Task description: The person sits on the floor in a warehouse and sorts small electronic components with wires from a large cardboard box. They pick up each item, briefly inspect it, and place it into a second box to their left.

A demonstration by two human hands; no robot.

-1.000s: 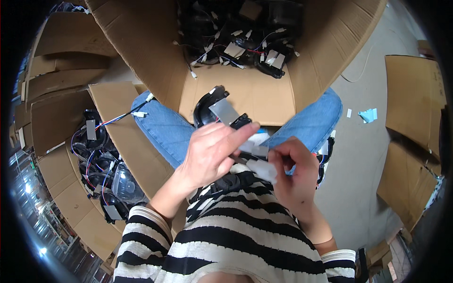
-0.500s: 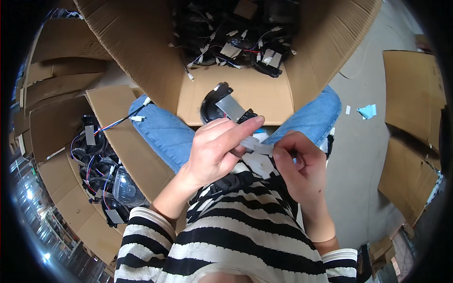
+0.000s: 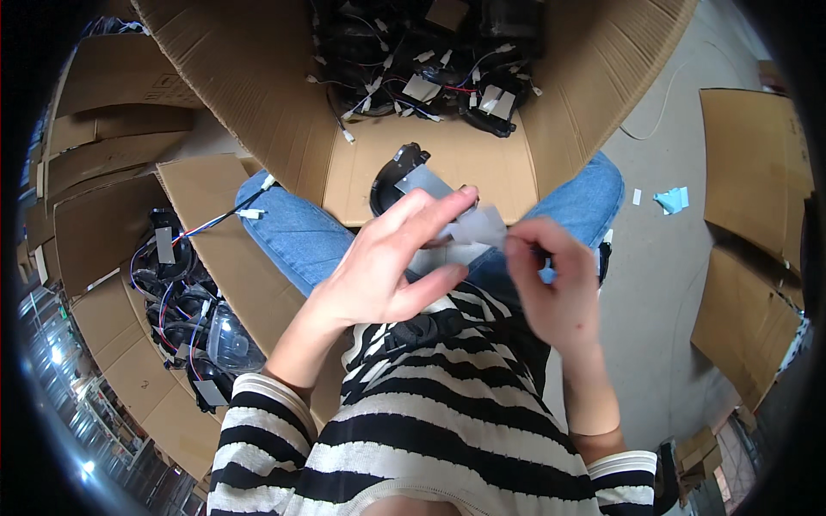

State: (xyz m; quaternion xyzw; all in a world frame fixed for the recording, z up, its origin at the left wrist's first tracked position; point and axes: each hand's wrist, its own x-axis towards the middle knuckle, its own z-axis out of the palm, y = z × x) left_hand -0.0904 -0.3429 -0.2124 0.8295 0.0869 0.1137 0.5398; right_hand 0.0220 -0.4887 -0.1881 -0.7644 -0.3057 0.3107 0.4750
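Note:
A small translucent whitish piece of plastic film (image 3: 480, 227) hangs between my hands over my lap, blurred by motion. My right hand (image 3: 557, 279) pinches its right end between thumb and fingertips. My left hand (image 3: 383, 258) is at the film's other side, with the index finger stretched out and the thumb apart. Its other fingers are partly hidden. Just beyond the left hand, a curved black part (image 3: 385, 185) with a flat grey plate (image 3: 422, 181) rests on the cardboard, its near end covered by my hand.
Ahead, a large open cardboard box (image 3: 594, 112) holds many black parts with wires and white connectors (image 3: 422, 90). At my left, another box (image 3: 249, 284) contains similar wired parts (image 3: 172, 258) and a clear-covered one (image 3: 231, 340). Blue scrap (image 3: 671, 200) lies on the floor right.
The film has moved up and away from my body. My left thumb has spread away from the index finger, while my right hand still pinches the film.

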